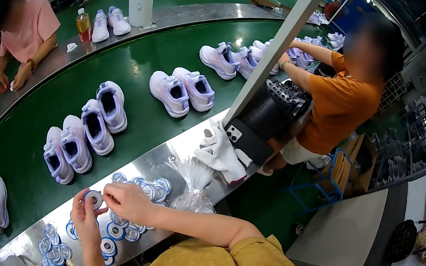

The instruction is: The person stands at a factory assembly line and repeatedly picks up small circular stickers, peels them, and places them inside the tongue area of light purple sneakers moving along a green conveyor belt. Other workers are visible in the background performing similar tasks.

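My left hand (85,224) holds a small round white-and-blue tag (93,199) upright between thumb and fingers. The fingertips of my right hand (128,201) pinch together at the right edge of that same tag. Several more such round tags (114,231) lie loose and overlapping on the metal ledge (149,163) below and behind my right forearm. Another cluster of tags (53,251) is spread to the left of my left wrist. Just beyond my right forearm sits a clear plastic bag (195,187) with a bristly bunch of clear strands at its top.
Pale lilac sneakers (77,144) stand in pairs along the green conveyor belt (126,140). White gloves (223,155) and a black phone (248,141) lie by a slanted post (273,52). A co-worker in orange (341,99) reaches over the belt; another in pink (31,27) sits across.
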Demonstrator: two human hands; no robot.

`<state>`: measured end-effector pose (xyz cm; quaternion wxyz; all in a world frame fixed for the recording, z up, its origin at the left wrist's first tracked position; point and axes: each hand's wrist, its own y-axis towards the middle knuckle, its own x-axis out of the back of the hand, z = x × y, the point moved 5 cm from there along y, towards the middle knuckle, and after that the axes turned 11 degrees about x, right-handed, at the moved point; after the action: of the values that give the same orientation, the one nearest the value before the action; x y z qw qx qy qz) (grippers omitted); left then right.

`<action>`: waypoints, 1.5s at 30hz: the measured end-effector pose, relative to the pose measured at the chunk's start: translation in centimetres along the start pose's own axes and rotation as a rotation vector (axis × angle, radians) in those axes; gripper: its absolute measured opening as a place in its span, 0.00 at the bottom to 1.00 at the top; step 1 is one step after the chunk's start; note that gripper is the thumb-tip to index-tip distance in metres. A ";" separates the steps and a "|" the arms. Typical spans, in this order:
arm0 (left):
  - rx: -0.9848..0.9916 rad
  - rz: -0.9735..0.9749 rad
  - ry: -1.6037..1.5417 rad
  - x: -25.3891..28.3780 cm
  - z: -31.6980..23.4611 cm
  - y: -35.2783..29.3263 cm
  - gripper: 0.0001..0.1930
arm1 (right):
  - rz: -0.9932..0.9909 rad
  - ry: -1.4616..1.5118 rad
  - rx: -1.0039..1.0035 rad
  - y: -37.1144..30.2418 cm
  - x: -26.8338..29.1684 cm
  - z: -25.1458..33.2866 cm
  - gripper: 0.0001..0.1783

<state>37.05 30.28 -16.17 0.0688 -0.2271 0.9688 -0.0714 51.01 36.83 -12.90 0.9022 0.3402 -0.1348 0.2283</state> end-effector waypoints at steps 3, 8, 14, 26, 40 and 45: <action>0.016 0.069 -0.099 -2.4 -0.1 1.7 0.10 | -0.060 -0.089 -0.058 0.9 1.0 -0.8 0.06; 0.102 0.113 -0.240 -5.9 0.0 3.7 0.08 | -0.255 -0.028 -0.109 1.5 4.7 -3.0 0.05; 0.112 0.110 -0.366 -6.1 -0.8 2.8 0.06 | -0.121 -0.087 -0.074 2.4 4.5 -1.1 0.07; 0.056 0.112 -0.491 -3.4 -0.4 2.6 0.07 | -0.013 -0.094 -0.029 3.2 0.8 -1.5 0.06; 0.129 -0.055 -0.313 3.5 0.7 4.4 0.06 | 0.367 0.637 -0.553 5.3 -6.3 -4.9 0.07; -0.088 -0.174 -0.045 5.9 -0.1 4.4 0.03 | 0.436 0.698 -0.461 5.8 -8.5 -4.4 0.09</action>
<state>29.94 31.52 -17.39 0.0740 -0.3145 0.9459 -0.0293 41.14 40.97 -16.33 0.8767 -0.0024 0.0610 0.4771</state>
